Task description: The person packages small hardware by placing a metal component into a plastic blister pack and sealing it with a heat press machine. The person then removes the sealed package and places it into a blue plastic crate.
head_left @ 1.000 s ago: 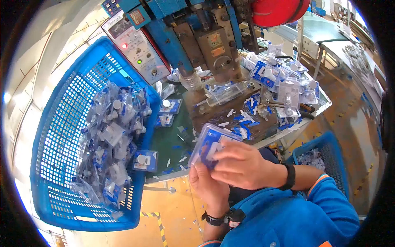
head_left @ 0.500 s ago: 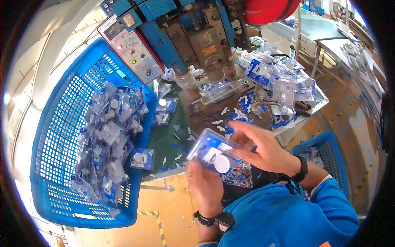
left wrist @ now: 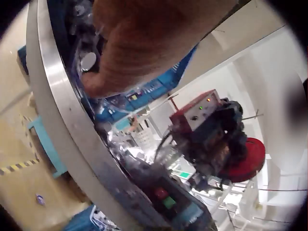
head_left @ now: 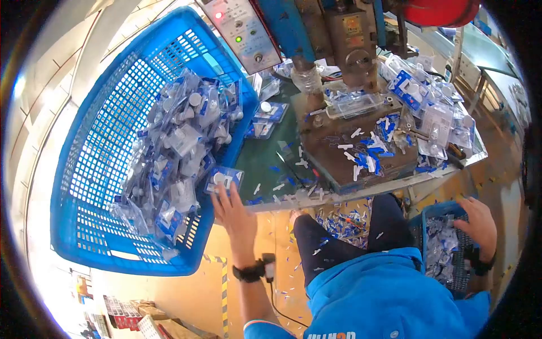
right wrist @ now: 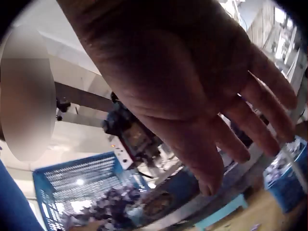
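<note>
My left hand (head_left: 236, 220) reaches to the table's left front corner, its extended fingertips over the near edge of a clear blister pack (head_left: 228, 176) with a blue card and a round white disc. That disc (left wrist: 88, 61) shows beside a fingertip in the left wrist view. Over at the far right, my right hand (head_left: 480, 223) is above the rim of a small blue basket (head_left: 416, 226), holding nothing. Its fingers (right wrist: 269, 106) are spread and loosely extended in the right wrist view. Clear plastic pieces (head_left: 440, 248) fill that basket.
A large blue basket (head_left: 107, 113) heaped with blister packs (head_left: 180, 141) stands at the left. Behind the table is a press (head_left: 355, 39) with a control box (head_left: 243, 34). More packs (head_left: 435, 107) lie at the right, and blue and white scraps (head_left: 367, 155) litter the table.
My hands have moved apart: the left has gone left to the pack at the table corner, the right has swung right to the small basket. The pack held before is no longer between them.
</note>
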The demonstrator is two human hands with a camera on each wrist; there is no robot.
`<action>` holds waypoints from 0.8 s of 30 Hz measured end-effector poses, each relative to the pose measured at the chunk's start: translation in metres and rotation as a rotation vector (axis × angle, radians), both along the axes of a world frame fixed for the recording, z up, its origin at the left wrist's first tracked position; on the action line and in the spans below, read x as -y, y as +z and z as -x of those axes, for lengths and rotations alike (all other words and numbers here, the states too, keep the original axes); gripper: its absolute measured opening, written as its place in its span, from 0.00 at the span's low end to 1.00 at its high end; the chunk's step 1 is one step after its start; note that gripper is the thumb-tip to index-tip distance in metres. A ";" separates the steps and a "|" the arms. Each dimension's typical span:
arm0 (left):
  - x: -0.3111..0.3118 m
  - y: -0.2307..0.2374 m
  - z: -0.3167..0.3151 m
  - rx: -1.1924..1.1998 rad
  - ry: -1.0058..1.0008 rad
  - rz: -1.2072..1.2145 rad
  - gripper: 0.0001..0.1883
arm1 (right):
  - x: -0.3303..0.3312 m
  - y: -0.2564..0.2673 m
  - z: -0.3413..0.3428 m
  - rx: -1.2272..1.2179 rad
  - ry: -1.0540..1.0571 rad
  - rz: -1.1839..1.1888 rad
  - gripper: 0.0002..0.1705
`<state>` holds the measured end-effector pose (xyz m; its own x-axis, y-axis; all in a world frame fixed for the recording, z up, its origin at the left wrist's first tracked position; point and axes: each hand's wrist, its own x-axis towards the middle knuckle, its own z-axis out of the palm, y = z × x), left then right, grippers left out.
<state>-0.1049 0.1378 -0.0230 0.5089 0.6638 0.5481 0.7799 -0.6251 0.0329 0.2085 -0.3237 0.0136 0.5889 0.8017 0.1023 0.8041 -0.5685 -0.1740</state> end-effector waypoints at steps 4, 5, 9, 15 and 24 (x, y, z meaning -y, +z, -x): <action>-0.055 -0.008 0.016 -0.299 0.024 -0.111 0.32 | -0.074 0.018 0.012 -0.118 0.207 -0.105 0.26; -0.064 -0.012 0.017 -0.329 0.005 -0.151 0.30 | -0.087 0.021 0.014 -0.117 0.275 -0.126 0.25; -0.082 -0.010 0.016 -0.343 -0.066 -0.180 0.19 | -0.123 0.037 0.021 -0.166 0.359 -0.089 0.21; -0.061 0.019 -0.021 0.506 -0.213 -0.276 0.07 | -0.151 0.049 0.022 -0.188 0.557 -0.280 0.20; 0.089 0.067 -0.192 1.055 -0.592 1.504 0.08 | -0.199 0.031 -0.006 0.293 0.595 -0.668 0.18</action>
<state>0.0868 0.0490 0.0444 0.7080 0.7054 -0.0320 -0.1795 0.2236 0.9580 0.2148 -0.1247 0.0447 -0.0209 0.6845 0.7287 0.9936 0.0949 -0.0607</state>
